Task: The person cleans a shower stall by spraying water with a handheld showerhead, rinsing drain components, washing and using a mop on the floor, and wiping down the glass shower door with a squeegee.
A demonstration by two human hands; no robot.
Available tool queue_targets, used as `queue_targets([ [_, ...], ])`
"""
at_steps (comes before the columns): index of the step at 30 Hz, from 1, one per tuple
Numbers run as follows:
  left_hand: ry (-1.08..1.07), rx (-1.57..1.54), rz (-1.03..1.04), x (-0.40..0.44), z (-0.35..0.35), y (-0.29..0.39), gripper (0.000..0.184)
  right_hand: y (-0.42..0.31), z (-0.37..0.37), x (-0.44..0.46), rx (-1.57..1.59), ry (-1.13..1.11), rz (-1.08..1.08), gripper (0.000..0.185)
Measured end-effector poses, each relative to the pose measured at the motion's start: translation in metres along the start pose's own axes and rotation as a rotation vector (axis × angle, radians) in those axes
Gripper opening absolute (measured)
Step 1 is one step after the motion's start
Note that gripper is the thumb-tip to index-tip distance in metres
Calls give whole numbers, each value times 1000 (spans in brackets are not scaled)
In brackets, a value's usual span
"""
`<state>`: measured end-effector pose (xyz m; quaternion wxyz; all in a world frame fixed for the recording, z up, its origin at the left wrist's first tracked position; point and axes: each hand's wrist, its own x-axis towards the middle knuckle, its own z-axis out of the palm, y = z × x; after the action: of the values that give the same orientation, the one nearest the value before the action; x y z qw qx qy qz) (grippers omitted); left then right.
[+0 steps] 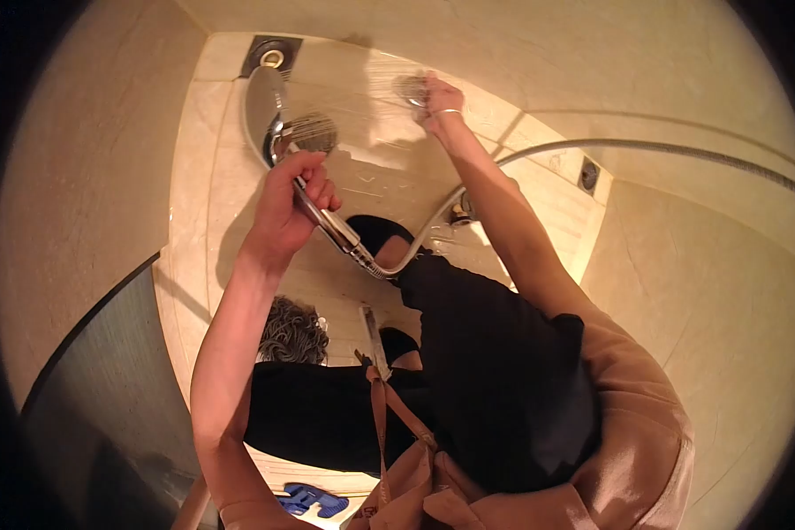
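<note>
My left hand (299, 199) is wrapped round the chrome handle of a shower head (269, 110), which points to the right and sprays thin streams of water. Its hose (433, 221) hangs from the handle's lower end and curves off to the right. My right hand (443, 104) is closed in the water stream near the upper wall edge, beside a round metal piece (412, 92); whether the fingers grip this piece is hard to make out. The wet tiled floor (362, 181) lies beneath both hands.
A square drain fitting (272, 56) sits at the upper left, another drain (589, 175) at the right. A metal fitting (461, 210) stands near my knee. Below lie a grey curly scrubber or mop head (293, 331), a flat-bladed tool (374, 336) and a blue slipper (314, 501).
</note>
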<state>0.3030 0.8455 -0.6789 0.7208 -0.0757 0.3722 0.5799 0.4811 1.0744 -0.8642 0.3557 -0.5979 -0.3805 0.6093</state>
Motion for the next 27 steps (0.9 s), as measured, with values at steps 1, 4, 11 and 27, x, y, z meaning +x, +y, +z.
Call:
queue_targets([
  [1,-21,-14,1,1,0,-2,28,3,7,-1,26,-40,-70,24],
  [4,-45,-50,26,3,-1,-1,27,-3,10,-4,-565,-105,-539,25],
  [11,79,-282,114,7,-4,-1,29,3,4,-15,-760,-145,-692,38],
  [27,179,-361,170,-6,-24,2,24,-28,48,-52,-506,-697,-458,32],
])
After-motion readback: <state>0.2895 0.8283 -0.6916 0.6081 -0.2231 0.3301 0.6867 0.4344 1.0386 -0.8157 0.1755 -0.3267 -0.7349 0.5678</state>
